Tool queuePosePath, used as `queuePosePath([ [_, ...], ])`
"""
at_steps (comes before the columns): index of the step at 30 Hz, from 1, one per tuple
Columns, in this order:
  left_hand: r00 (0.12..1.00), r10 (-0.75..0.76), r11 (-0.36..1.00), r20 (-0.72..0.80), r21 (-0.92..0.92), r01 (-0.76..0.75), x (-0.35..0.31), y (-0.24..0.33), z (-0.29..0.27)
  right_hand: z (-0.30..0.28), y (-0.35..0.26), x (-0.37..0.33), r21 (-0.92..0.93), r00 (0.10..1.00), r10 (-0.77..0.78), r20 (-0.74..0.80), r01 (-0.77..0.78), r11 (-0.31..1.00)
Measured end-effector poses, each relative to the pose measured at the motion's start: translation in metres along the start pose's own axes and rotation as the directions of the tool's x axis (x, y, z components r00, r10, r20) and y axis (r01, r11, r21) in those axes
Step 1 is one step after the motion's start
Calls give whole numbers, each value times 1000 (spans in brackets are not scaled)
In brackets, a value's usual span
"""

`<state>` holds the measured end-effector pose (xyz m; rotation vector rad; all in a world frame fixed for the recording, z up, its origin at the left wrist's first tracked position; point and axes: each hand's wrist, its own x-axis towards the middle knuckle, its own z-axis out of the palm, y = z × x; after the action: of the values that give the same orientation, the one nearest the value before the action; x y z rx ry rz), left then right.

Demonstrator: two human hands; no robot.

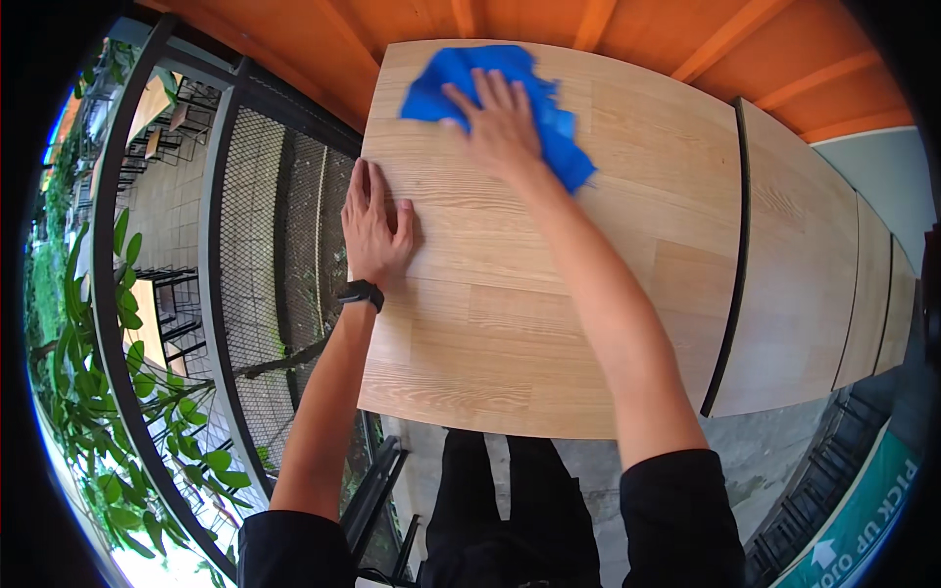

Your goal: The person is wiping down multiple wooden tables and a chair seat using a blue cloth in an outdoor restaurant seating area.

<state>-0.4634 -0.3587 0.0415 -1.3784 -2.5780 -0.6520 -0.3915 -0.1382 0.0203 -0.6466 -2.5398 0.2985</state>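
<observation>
A blue cloth point(453, 71) lies spread and crumpled on the far part of a light wooden table point(470, 333). My right hand point(498, 122) rests on top of the cloth with its fingers stretched out, pressing it against the wood; the hand is slightly blurred. At the table's left edge my left hand point(377, 225) lies flat, fingers extended and thumb apart, holding nothing. A black band point(362, 293) circles my left wrist. Part of the cloth is hidden under my right hand.
Orange slatted panelling point(529, 20) borders the table's far side. A dark metal railing with mesh point(245, 235) runs along the left, leafy plants point(186, 421) beyond it. More wooden tables point(794, 255) continue to the right past a dark gap. A green sign point(853, 529) stands lower right.
</observation>
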Motion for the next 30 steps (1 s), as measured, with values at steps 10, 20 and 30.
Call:
queuePosePath([
  [10,1000,-7,1000,-3,25,7,0,-1,-1,-135,152,-96,-251,889,399,227,-342,906],
  [20,1000,1,1000,-17,25,-1,6,0,1,-113,206,-102,-277,930,367,22,-347,896],
  [30,999,-32,999,-9,18,32,3,5,-1,-75,158,-67,-356,888,453,-78,-449,820],
])
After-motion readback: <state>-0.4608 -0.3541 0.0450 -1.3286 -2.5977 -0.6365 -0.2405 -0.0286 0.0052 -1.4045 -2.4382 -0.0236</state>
